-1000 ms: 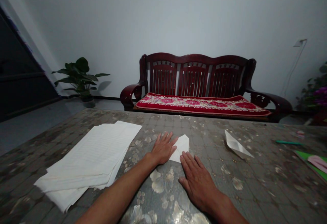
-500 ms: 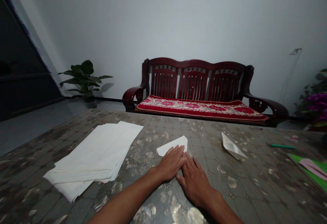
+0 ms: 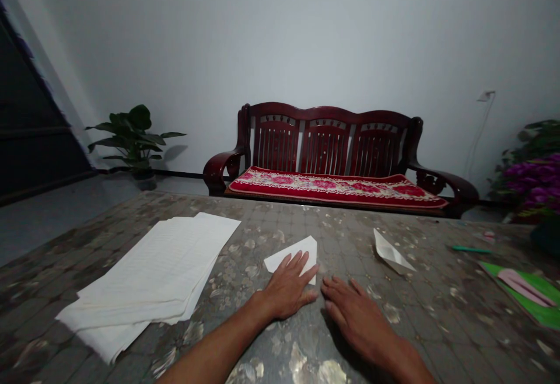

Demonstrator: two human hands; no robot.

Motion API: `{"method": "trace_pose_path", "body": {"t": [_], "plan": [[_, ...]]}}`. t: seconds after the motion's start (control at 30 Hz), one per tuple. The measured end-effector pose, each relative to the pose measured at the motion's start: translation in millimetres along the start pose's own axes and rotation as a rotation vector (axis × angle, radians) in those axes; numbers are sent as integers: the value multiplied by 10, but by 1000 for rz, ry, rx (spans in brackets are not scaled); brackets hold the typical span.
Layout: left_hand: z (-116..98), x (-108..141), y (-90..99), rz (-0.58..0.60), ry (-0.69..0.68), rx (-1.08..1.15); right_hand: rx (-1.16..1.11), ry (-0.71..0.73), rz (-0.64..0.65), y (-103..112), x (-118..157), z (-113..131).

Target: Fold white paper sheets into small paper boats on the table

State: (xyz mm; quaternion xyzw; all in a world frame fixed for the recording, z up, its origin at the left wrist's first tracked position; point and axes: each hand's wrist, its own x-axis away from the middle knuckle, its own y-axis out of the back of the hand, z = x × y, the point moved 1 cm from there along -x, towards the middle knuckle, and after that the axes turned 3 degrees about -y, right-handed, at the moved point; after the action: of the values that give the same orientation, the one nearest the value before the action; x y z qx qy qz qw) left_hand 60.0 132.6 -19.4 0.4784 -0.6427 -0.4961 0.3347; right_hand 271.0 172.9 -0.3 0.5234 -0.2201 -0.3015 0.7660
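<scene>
A folded piece of white paper (image 3: 307,245) lies flat on the patterned tabletop (image 3: 262,349). My left hand (image 3: 289,283) rests on its near part with fingers spread, so that part is hidden. Just to the right of the paper, my right hand (image 3: 356,314) hovers over or lies on the table, fingers stretched forward and holding nothing. A small gap separates the two hands. Farther right stands a folded paper boat shape (image 3: 391,254), apart from both hands.
A stack of white paper sheets (image 3: 149,267) spreads over the table's left side. On the right are a green pen (image 3: 471,249) and a green sheet (image 3: 531,308) with a pink item (image 3: 522,286) on it. Beyond the table stands a wooden bench (image 3: 326,145).
My right hand has come away from the paper and my left hand, moving right. My left hand stays on the paper, its fingers more spread. The view has turned slightly right.
</scene>
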Motion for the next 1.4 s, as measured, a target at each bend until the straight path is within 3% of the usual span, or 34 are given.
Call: {"method": "trace_pose_path", "body": {"t": [0.07, 0.13, 0.2, 0.33, 0.47, 0.57, 0.63, 0.73, 0.83, 0.93, 1.03, 1.13, 1.2, 1.27, 1.4], "plan": [[-12, 1, 33, 39, 0, -13, -136, -93, -65, 84, -136, -114], [-31, 2, 82, 80, 3, -22, -294, -65, -101, 110, -315, -171], [-48, 6, 129, 109, -9, -25, -384, 6, -47, 68, -490, -178], [-47, 18, 162, 128, -54, -22, -238, 75, 59, -56, -713, -168], [7, 49, 136, 111, -112, -38, -37, 20, 58, 30, -829, -210], [46, 123, 155, 87, -212, -22, 6, -73, 0, 155, -870, -181], [47, 209, 217, 87, -308, 23, -11, -54, -38, 165, -841, -104], [19, 368, 362, 100, -436, 119, -46, 69, -6, 33, -715, 38], [-6, 474, 455, 84, -481, 241, -31, 110, 26, -142, -582, 131], [-18, 468, 379, 33, -346, 424, 13, 83, -6, -234, -533, 192], [-30, 419, 167, -167, -9, 565, 51, -15, -10, -271, -554, 279], [-48, 440, -44, -316, 162, 408, 105, -112, -28, -320, -581, 385], [-47, 491, -118, -296, 166, 225, 147, -122, -63, -364, -582, 438], [-25, 541, -118, -205, 189, 77, 181, -116, -90, -403, -575, 465], [62, 560, 41, -26, 254, -74, 230, -131, -94, -444, -565, 466]]}}
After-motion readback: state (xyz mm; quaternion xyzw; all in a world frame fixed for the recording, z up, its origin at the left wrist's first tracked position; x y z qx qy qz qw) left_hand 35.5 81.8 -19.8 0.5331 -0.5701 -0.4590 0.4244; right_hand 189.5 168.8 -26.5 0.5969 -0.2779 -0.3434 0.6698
